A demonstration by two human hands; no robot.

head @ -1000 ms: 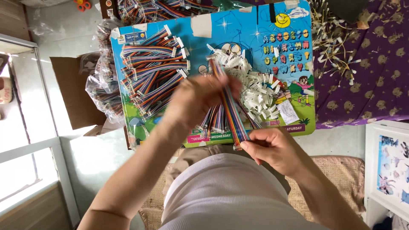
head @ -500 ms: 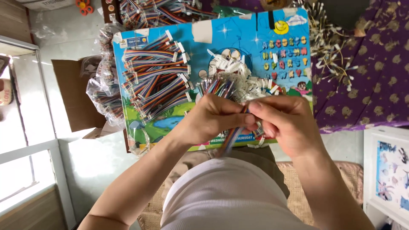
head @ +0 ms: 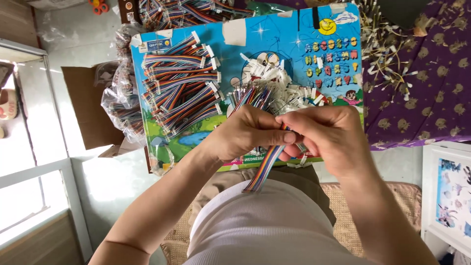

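Head view looks straight down on two bare hands meeting over a lap, in front of a bright blue cartoon board (head: 274, 44) that serves as a work surface. The left hand (head: 245, 132) is closed around a rainbow ribbon cable (head: 262, 169), its thumb and fingers pinched on the upper part, while the free end of the cable hangs down toward the white shirt (head: 265, 221). The right hand (head: 328, 135) is closed too, its fingertips pressed together on the same cable right where the two hands touch; what it grips there, wire or a small white plug, is hidden behind the fingers. On the board's left half lies a stack of finished ribbon cables (head: 181, 88) with white ends, laid roughly side by side. Just beyond the knuckles sits a heap of loose white plugs and short wires (head: 274, 91). More cables in clear bags (head: 120, 105) lie off the board's left edge, and a purple patterned cloth (head: 422, 88) to the right carries scattered pale bits. The step in hand looks like fitting or seating an end piece on this one cable, with both hands working at its top end. Judging from the grip, the next move calls for keeping the flat cable straight and square between the fingertips and pressing evenly, since a skewed strip would likely sit crooked.
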